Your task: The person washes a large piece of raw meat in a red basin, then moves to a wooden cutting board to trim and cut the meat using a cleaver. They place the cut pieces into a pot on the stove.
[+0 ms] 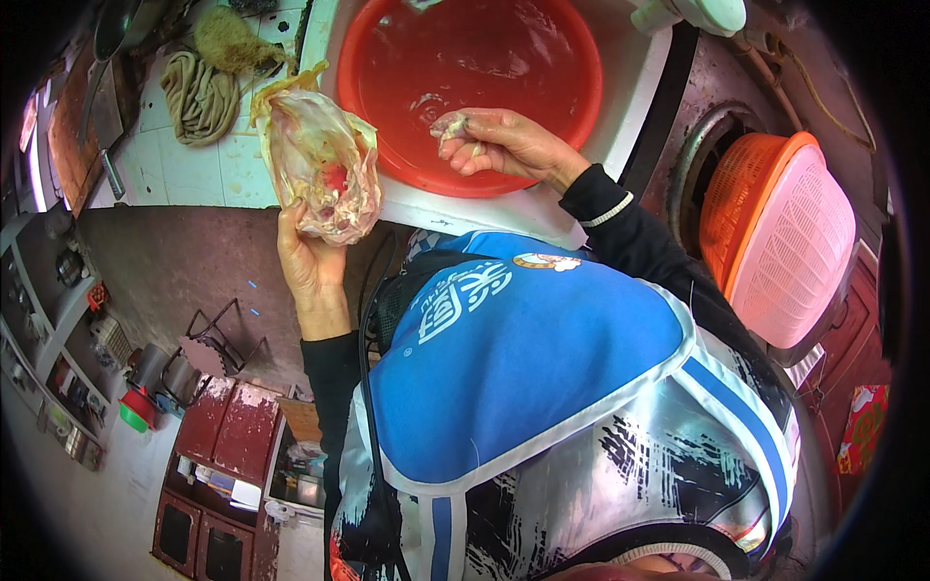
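Observation:
My left hand (312, 272) grips the lower end of a raw poultry carcass (320, 160), which looks split, with its pale inner side towards me. The carcass is held beside the left rim of a red plastic basin (356, 127) and over the tile edge. Pinched in my right hand (508, 141) is a small pale scrap of tissue (454, 129), above the basin's near side. Reddish-looking water (465, 65) fills the basin, with ripples below my right fingers. The basin sits in a white sink (465, 214).
On the white tiled counter (196, 171) lie a folded cloth (200, 98), a loofah-like scrubber (229, 40) and a cleaver (105, 131). Orange and pink plastic baskets (792, 247) stand at right. A faucet (690, 14) overhangs the sink's far right. A stool (207, 352) stands at lower left.

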Motion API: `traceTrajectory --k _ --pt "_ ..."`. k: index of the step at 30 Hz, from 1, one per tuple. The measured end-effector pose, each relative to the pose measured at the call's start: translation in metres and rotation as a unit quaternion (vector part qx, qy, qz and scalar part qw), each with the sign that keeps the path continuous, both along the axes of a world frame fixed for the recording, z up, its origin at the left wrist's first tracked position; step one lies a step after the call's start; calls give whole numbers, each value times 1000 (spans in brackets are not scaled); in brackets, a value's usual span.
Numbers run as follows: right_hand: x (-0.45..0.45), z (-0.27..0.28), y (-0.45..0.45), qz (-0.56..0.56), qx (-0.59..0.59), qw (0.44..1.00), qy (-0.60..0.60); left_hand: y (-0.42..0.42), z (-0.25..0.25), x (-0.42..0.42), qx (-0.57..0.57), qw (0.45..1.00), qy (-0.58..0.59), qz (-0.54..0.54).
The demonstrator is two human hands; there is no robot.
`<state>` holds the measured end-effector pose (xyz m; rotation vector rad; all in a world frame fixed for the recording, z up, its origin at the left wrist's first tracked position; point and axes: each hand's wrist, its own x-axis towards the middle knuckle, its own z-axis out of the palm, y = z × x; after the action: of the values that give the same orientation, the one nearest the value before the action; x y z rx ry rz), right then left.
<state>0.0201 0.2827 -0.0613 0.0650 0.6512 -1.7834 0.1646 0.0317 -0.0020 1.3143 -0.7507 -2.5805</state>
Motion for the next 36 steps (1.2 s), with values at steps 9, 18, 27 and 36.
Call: traceTrajectory --k 9,18,27,36 --pt "8 2 5 -2 7 999 37 -4 -8 0 17 1000 3 -8" --pt "4 -7 8 7 148 980 132 -4 -6 -5 9 1000 -9 -5" --pt "-36 -98 52 221 563 458 651 -4 -2 -3 9 1000 -4 -4" --pt "-31 -113 37 135 511 512 678 -8 -4 1 -17 1000 -5 -2"
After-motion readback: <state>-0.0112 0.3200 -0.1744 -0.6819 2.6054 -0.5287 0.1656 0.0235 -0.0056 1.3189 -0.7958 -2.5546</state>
